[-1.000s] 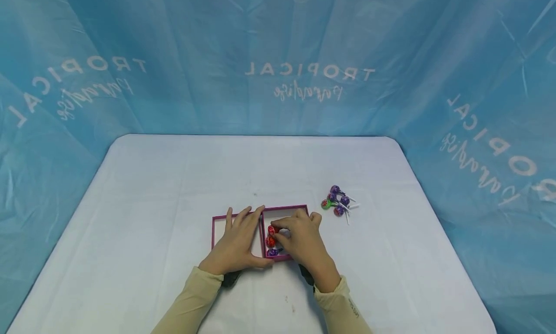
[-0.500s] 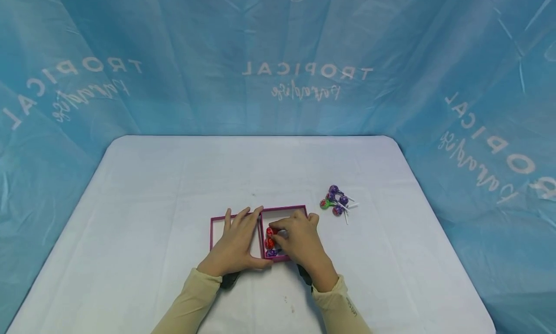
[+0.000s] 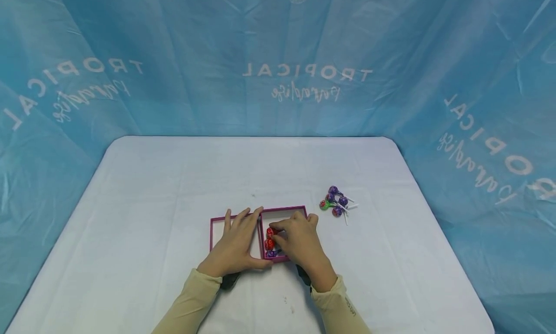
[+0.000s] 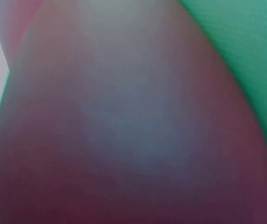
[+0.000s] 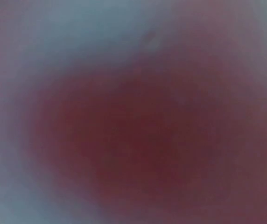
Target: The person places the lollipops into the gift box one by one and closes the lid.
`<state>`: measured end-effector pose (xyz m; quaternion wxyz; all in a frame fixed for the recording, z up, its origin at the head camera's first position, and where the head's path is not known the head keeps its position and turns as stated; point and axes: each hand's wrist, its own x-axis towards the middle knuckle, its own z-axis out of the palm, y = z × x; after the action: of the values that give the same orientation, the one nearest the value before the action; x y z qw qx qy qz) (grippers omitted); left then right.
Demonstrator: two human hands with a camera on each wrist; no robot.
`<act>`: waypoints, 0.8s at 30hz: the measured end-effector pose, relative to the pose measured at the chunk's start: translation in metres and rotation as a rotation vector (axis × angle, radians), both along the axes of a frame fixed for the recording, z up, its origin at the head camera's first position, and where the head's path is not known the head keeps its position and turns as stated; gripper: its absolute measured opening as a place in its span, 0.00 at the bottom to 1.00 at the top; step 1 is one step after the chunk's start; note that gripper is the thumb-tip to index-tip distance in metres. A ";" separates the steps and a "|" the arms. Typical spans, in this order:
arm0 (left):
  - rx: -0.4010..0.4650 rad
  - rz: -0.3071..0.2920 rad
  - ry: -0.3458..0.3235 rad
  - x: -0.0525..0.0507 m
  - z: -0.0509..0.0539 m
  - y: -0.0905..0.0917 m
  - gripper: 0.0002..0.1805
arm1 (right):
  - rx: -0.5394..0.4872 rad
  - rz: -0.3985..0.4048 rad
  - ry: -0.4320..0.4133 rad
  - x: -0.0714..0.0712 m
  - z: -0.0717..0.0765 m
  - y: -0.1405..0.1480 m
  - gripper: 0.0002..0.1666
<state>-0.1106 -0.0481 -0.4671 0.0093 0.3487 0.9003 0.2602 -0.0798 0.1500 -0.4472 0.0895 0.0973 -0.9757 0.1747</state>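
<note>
A pink-edged box with two compartments (image 3: 284, 209) lies near the table's front, in the head view. Across its left compartment stretches my left hand (image 3: 236, 242), fingers spread, fingertips on the far edge and thumb at the near edge by the divider. Inside the right compartment, my right hand (image 3: 300, 238) pinches a red lollipop (image 3: 270, 232) between thumb and index finger. Just below it lies another red lollipop (image 3: 269, 244), then a purple lollipop (image 3: 271, 253) at the near left corner. Their sticks are mostly hidden by my right hand. Both wrist views are blurred close-ups.
Several purple lollipops (image 3: 337, 211) and one with a green wrapper (image 3: 325, 205) lie piled on the white table (image 3: 173, 179), right of and beyond the box. A blue curtain (image 3: 278, 112) hangs behind the table and at both sides.
Compared with a second ago, the red lollipop at my right fingertips sits slightly closer to the one below it. Both hands have otherwise kept their places; the whole head view has shifted slightly.
</note>
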 end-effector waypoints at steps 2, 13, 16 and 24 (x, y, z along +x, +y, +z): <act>-0.006 0.002 0.001 0.000 -0.001 0.000 0.72 | 0.005 0.002 -0.004 0.000 0.000 0.000 0.16; 0.000 -0.001 0.011 -0.001 -0.002 0.001 0.73 | 0.028 -0.028 -0.038 -0.001 0.003 -0.001 0.16; 0.005 0.000 -0.005 -0.002 -0.002 0.001 0.73 | 0.036 -0.037 -0.041 -0.001 0.002 -0.001 0.16; 0.018 0.007 -0.006 0.000 -0.002 0.001 0.73 | 0.052 -0.026 -0.051 -0.002 -0.002 -0.001 0.16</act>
<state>-0.1109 -0.0472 -0.4687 0.0078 0.3451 0.8990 0.2694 -0.0815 0.1492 -0.4488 0.0641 0.0822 -0.9831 0.1503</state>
